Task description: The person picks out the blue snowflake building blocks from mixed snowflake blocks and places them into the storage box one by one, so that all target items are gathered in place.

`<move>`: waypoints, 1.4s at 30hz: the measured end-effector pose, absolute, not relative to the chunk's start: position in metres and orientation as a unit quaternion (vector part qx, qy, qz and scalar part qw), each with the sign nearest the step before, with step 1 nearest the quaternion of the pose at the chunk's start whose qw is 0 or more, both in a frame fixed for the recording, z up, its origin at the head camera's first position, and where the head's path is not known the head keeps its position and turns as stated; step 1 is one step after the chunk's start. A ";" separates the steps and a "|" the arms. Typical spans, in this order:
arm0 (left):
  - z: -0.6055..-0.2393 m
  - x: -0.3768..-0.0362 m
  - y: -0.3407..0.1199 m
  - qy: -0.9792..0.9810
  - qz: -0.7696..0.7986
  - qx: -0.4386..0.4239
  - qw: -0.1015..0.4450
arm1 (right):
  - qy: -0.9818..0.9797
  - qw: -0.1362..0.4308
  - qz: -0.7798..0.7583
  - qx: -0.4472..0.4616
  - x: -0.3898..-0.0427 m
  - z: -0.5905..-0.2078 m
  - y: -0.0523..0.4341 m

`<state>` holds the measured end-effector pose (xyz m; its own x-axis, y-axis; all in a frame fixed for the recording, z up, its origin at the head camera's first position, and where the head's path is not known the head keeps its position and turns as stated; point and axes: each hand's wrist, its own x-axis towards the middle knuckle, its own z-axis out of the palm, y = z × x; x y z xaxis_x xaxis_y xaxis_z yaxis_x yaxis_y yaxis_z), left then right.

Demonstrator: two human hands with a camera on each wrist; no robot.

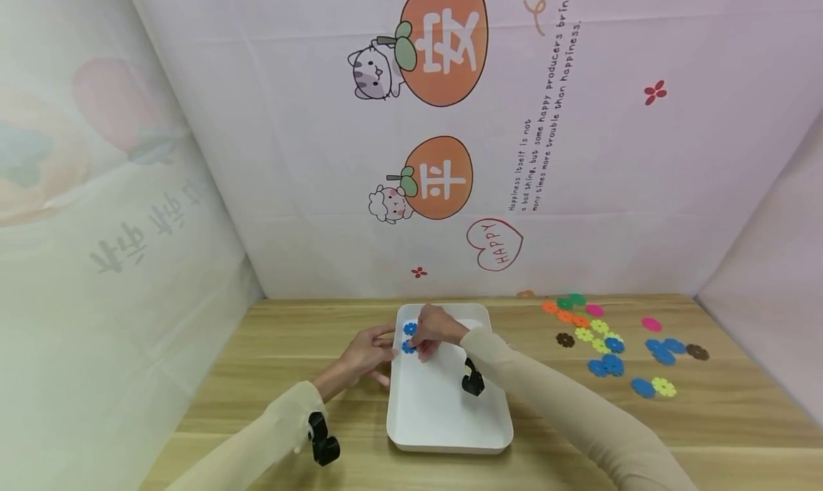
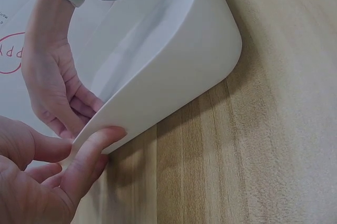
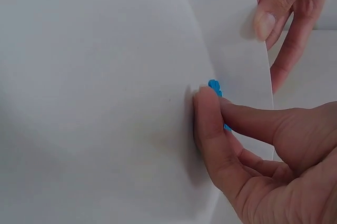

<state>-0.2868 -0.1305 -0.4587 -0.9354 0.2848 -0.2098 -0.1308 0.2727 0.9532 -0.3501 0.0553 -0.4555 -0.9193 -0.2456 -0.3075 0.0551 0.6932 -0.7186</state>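
A white rectangular tray (image 1: 450, 423) lies on the wooden table. My left hand (image 1: 368, 353) holds its left wall, thumb on the inside and fingers against the outside, as the right wrist view shows. Inside the tray, my right hand (image 1: 436, 330) pinches a blue flower-shaped plastic disc (image 3: 214, 85) between thumb and forefinger, close to the left wall. Most of that disc is hidden by the fingers in the right wrist view. Just beyond it in the head view, another blue flower-shaped disc (image 1: 410, 328) rests in the tray's far left part.
Loose flower-shaped discs are scattered on the table right of the tray: blue (image 1: 613, 364), yellow (image 1: 664, 387), brown (image 1: 565, 340), orange (image 1: 564, 316), green (image 1: 575, 300) and pink (image 1: 651, 324). A printed white cloth (image 1: 321, 191) hangs behind the table (image 1: 308, 326), with more cloth at both sides.
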 end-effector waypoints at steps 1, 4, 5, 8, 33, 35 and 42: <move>-0.459 -0.287 -0.130 0.779 0.600 0.049 0.173 | 0.899 0.195 -0.389 -0.051 -0.350 -0.455 0.056; -0.460 -0.287 -0.130 0.780 0.600 0.049 0.171 | 0.898 0.193 -0.389 -0.063 -0.348 -0.453 0.057; -0.461 -0.287 -0.130 0.780 0.600 0.048 0.171 | 0.898 0.190 -0.392 -0.069 -0.347 -0.452 0.058; -0.462 -0.287 -0.130 0.778 0.602 0.053 0.171 | 0.894 0.179 -0.402 -0.086 -0.345 -0.445 0.062; -0.462 -0.288 -0.131 0.780 0.600 0.052 0.169 | 0.879 0.129 -0.448 -0.099 -0.347 -0.417 0.144; -0.461 -0.288 -0.131 0.782 0.598 0.051 0.169 | 0.878 0.121 -0.453 -0.096 -0.349 -0.418 0.155; -0.462 -0.287 -0.131 0.782 0.599 0.048 0.168 | 0.879 0.110 -0.459 -0.074 -0.353 -0.420 0.196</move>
